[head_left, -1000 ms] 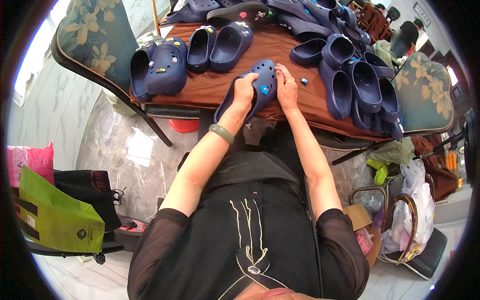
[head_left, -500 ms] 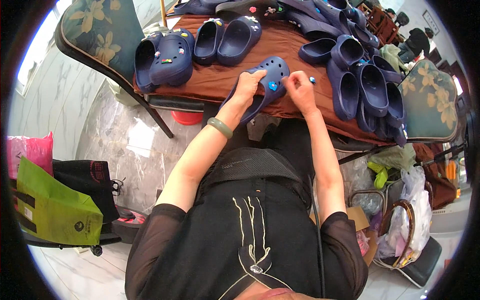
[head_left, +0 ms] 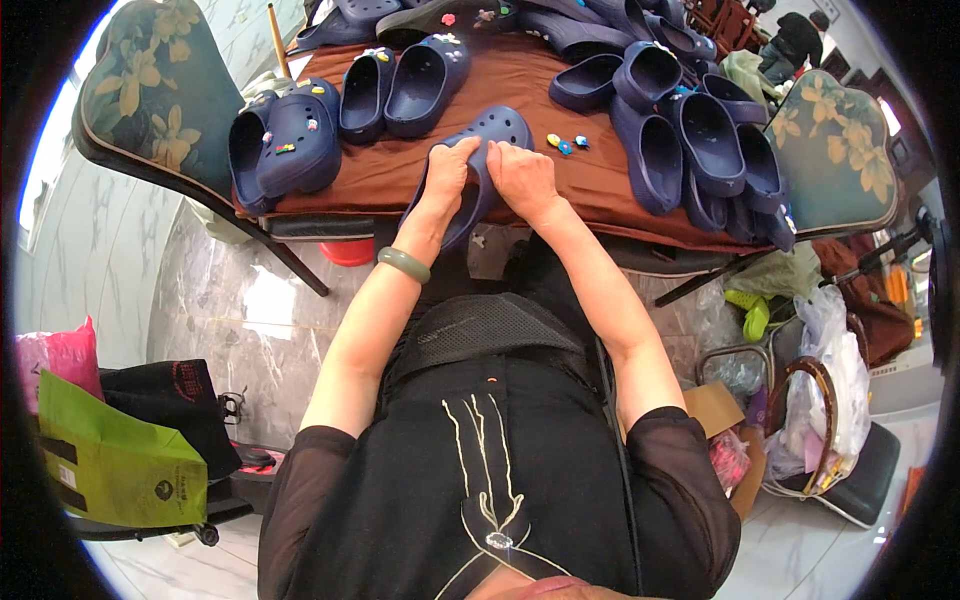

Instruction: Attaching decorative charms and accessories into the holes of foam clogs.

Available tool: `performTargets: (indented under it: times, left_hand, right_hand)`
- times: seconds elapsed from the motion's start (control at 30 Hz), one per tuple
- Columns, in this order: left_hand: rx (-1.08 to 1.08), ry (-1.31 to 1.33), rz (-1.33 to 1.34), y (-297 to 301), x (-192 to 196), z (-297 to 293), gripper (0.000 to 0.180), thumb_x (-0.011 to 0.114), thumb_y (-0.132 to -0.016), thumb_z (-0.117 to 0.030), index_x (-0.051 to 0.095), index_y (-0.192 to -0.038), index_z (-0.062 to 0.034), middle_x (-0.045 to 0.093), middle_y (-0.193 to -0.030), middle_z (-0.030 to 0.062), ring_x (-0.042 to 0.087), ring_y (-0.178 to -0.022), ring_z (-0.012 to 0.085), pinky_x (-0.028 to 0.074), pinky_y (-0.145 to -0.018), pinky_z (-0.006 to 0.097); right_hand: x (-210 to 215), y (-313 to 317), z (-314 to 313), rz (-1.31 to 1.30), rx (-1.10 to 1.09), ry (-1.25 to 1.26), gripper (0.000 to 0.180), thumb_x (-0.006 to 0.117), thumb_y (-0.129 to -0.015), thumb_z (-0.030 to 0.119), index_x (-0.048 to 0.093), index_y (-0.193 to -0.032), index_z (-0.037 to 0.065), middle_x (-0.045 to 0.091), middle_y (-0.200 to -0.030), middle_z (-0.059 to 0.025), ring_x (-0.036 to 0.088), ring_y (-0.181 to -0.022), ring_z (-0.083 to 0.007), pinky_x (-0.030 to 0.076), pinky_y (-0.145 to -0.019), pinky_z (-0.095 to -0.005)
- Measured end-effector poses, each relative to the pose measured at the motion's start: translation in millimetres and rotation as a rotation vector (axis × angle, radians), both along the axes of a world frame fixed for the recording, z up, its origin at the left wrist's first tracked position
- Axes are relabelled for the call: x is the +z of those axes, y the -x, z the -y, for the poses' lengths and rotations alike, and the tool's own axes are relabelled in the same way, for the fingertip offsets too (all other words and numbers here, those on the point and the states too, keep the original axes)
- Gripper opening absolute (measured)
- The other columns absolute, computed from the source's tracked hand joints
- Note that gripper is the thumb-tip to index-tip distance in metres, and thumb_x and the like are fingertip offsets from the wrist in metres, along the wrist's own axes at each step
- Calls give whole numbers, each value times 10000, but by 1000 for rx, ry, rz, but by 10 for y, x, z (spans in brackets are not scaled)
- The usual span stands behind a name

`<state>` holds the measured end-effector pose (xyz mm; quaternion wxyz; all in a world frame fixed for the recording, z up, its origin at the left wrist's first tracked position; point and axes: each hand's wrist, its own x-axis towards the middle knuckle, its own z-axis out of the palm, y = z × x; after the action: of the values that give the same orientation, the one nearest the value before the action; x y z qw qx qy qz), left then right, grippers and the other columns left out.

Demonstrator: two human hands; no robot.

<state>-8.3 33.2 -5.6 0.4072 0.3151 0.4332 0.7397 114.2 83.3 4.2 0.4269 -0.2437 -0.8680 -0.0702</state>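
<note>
A navy blue clog (head_left: pixel 507 123) with holes in its upper lies tilted at the table's near edge, toe pointing away from me. My left hand (head_left: pixel 447 178) grips its left side, thumb over the upper and other fingers mostly out of sight. On the right side of the upper, my right hand (head_left: pixel 524 180) is closed, its fingertips curled against the shoe; whatever they pinch is hidden. Just right of the toe, several small colourful shoe charms (head_left: pixel 566 147), yellow and blue among them, rest on the brown cloth (head_left: pixel 590 190).
Decorated navy clogs (head_left: pixel 303 140) stand at the left, and another pair (head_left: pixel 428 88) behind them. Plain navy clogs (head_left: pixel 712 145) pile up at the right. Flowered chair backs (head_left: pixel 150 95) flank the table. A green bag (head_left: pixel 120 460) is at lower left. Further back is another person (head_left: pixel 795 48).
My right hand has moved onto the clog's upper, covering the spot where a blue flower charm showed. The charms on the cloth are now uncovered. The whole view has shifted slightly.
</note>
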Motion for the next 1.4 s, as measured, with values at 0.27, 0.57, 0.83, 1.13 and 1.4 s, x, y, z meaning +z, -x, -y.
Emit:
performTargets:
  times: [0.27, 0.57, 0.83, 1.13, 1.4]
  left_hand:
    - [25, 48, -29, 7, 12, -18, 139, 624, -819, -150, 653, -772, -23, 609, -724, 4, 539, -609, 96, 413, -566, 262]
    - [16, 89, -7, -18, 62, 53, 170, 620, -815, -165, 659, -764, -7, 609, -714, 10, 543, -606, 99, 416, -557, 265]
    - [16, 78, -36, 19, 47, 34, 208, 605, -816, -158, 664, -740, 26, 607, -685, 9, 535, -611, 91, 400, -548, 275]
    - [90, -84, -110, -67, -2, -58, 223, 576, -821, -161, 639, -698, 14, 593, -589, 110, 556, -474, 200, 417, -448, 325]
    - [77, -82, -130, -19, -131, -144, 208, 560, -819, -144, 619, -680, -1, 562, -640, 1, 499, -571, 94, 368, -506, 272]
  right_hand:
    - [13, 30, -34, 112, -78, 94, 289, 460, -909, 177, 576, -684, 38, 614, -615, -143, 617, -529, -303, 492, -471, -405]
    - [83, -49, -167, 278, 36, 36, 349, 415, -918, 189, 610, -677, 29, 620, -604, -157, 626, -546, -325, 505, -499, -434]
    - [105, -122, 92, 150, -5, 198, 253, 549, -885, 316, 556, -841, 67, 593, -718, -127, 617, -673, -339, 502, -600, -432]
    - [-59, -143, 148, -190, 232, 74, 193, 637, -836, 169, 611, -1005, 79, 547, -867, -91, 577, -774, -288, 484, -660, -364]
    - [-213, -126, 139, -323, 265, 47, 217, 705, -790, 153, 570, -923, 47, 525, -893, -119, 542, -761, -269, 471, -653, -331]
